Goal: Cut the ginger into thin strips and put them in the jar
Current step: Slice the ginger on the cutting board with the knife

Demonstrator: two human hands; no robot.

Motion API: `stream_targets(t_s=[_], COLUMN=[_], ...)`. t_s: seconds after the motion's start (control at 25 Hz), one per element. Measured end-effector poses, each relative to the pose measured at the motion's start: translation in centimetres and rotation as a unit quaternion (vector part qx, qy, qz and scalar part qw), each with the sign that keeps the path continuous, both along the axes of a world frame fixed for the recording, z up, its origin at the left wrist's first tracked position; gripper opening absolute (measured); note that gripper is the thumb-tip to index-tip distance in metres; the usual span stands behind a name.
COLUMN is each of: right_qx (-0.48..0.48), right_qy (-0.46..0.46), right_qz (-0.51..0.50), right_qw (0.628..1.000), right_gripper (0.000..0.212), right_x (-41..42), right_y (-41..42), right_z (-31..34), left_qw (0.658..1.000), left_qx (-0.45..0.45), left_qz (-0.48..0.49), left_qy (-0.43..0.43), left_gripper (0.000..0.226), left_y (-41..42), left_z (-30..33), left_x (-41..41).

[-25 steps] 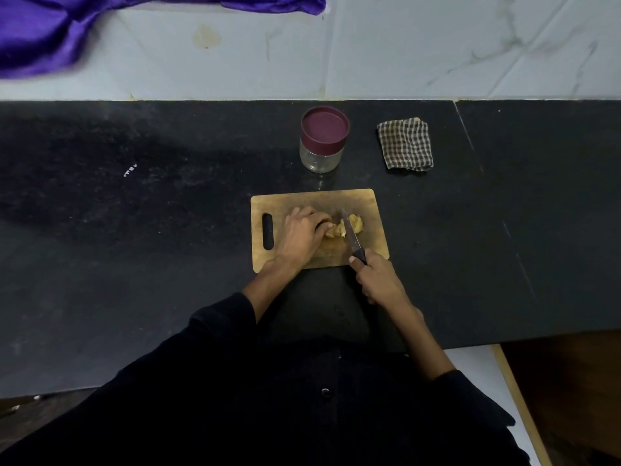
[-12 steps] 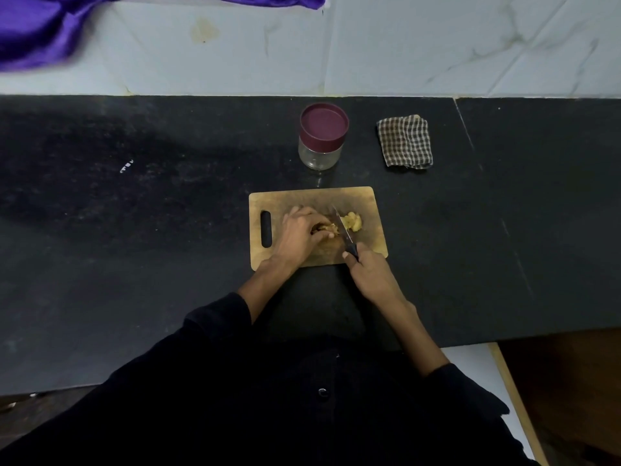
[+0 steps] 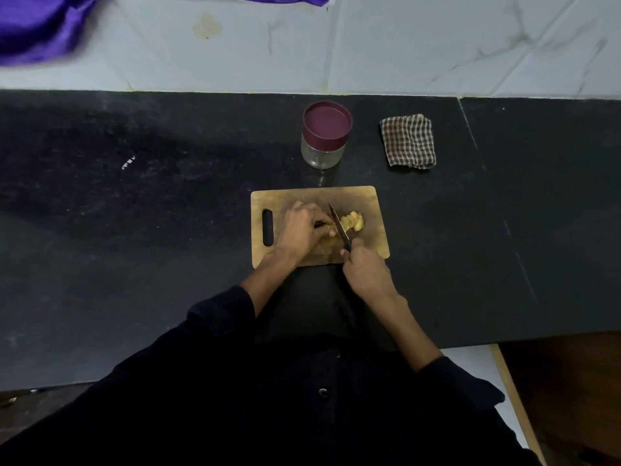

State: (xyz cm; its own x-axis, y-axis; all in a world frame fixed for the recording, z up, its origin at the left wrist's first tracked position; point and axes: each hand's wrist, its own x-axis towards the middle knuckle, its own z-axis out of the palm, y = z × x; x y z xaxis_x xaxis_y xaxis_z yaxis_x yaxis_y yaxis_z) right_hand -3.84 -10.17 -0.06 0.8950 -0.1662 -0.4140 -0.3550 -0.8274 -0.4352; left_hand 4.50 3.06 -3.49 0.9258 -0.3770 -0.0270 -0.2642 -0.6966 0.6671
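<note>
A wooden cutting board (image 3: 366, 200) with a handle slot lies on the black counter. My left hand (image 3: 304, 230) presses down on a ginger piece (image 3: 328, 227), mostly hidden under its fingers. My right hand (image 3: 364, 270) grips the handle of a knife (image 3: 338, 224), whose blade stands just right of my left fingertips. A small pile of pale cut ginger (image 3: 353, 222) lies right of the blade. Behind the board stands a clear glass jar (image 3: 324, 153) with its maroon lid (image 3: 326, 124) on.
A folded checked cloth (image 3: 409, 141) lies right of the jar. A purple fabric (image 3: 37, 25) hangs over the white wall at the top left. The black counter (image 3: 134, 213) stretches wide to both sides, its front edge near my body.
The knife blade has shifted left, away from the cut pile and closer to my left fingertips. My left hand stays on the ginger piece.
</note>
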Motion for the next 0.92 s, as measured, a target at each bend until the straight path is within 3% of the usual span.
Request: stream_targets(t_s=[0.44, 0.72, 0.92], right_qx=[-0.049, -0.032, -0.015], right_qy=[0.029, 0.054, 0.064], right_qz=[-0.014, -0.021, -0.009], right_qw=[0.998, 0.998, 0.998], right_gripper=[0.027, 0.013, 0.021], right_x=[2.4, -1.4, -3.0], right_y=[1.9, 1.4, -0.2], right_z=[0.9, -0.1, -0.2], left_qw=[1.0, 0.999, 0.999], left_qx=[0.002, -0.007, -0.026], left_qz=[-0.002, 0.036, 0.031], left_qy=[-0.008, 0.011, 0.016], left_gripper=[0.016, 0.02, 0.021], left_y=[0.0, -0.4, -0.1], left_z=[0.2, 0.0, -0.2], left_x=[0.0, -0.3, -0.2])
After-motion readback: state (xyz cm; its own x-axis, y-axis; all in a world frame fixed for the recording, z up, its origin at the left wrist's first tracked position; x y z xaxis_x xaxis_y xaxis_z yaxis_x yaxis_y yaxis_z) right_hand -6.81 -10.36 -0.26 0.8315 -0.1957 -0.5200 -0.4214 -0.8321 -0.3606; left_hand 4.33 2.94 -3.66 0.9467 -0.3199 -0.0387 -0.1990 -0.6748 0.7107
